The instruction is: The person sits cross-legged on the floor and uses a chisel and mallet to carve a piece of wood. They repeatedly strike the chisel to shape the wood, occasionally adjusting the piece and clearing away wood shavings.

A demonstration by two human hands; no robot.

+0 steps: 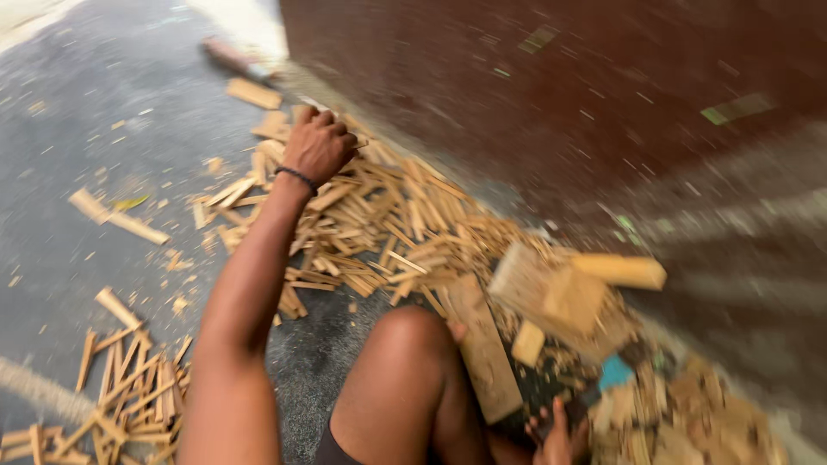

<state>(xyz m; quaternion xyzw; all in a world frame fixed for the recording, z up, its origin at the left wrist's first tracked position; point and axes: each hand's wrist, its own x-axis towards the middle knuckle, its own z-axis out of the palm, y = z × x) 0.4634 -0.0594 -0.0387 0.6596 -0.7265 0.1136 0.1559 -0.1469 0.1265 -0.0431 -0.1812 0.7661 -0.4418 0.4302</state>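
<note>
My left hand is stretched far out over a wide heap of thin split wooden sticks that lies along the foot of a dark red wall. Its fingers are curled down into the top of the heap, closed around some sticks. A dark band circles the wrist. My right hand shows only partly at the bottom edge, beside my bent knee, next to a dark object and wood scraps. Blur hides what it holds. A flat wooden plank lies between knee and hand.
A chunky wooden block with a pale piece on it stands right of the plank. A second bundle of sticks lies at lower left. Loose offcuts dot the dark wet ground. The red wall closes the right side.
</note>
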